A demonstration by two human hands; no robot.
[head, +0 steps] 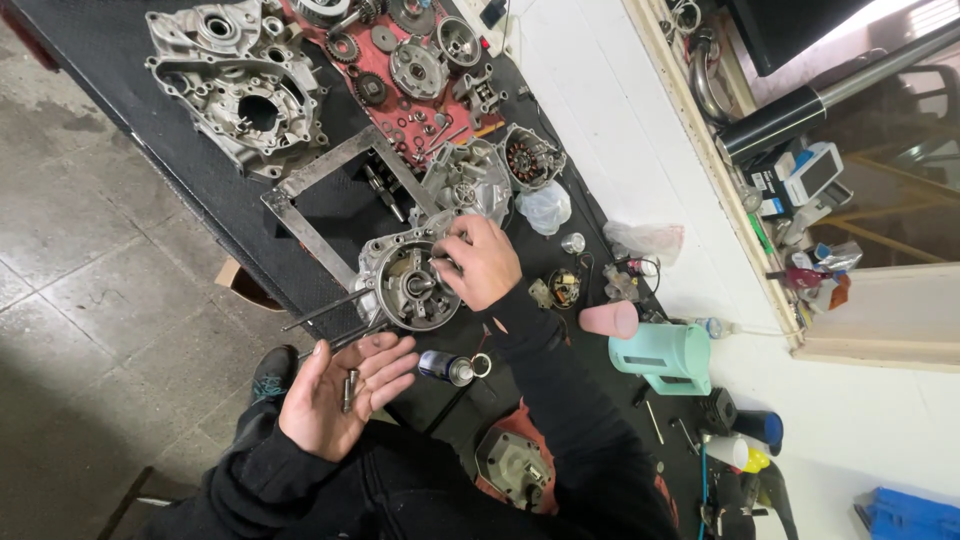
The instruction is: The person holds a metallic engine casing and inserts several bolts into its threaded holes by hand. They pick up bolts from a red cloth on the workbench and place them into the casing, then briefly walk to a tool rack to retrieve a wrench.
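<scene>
Left hand (338,395), lower left of centre: palm up, fingers spread, released; small metal pin (349,388) lying loose across the palm, not gripped. Hand off the bench edge, above dark trousers and a shoe (268,372).

Right hand (482,262), centre of frame: knuckles up, fingers curled onto the right rim of a round engine cover (405,285) and pinching something small there; too small to tell what. Cover resting on the black bench mat (200,170), open face up, hub visible at its middle.

Just left of the cover: thin metal rods (325,310) pointing lower left. Above it: flat metal frame (330,205), tilted. Upper left of frame: large engine case half (238,85). Top centre: red tray (400,100) with gears and small parts.

Below the right wrist: small spray can (447,367) on its side. Right of centre: green plastic jug (662,355), pink cylinder (610,319) just beside it. Clear plastic bag (545,208) above the right hand, near a coil-wound part (528,158).
</scene>
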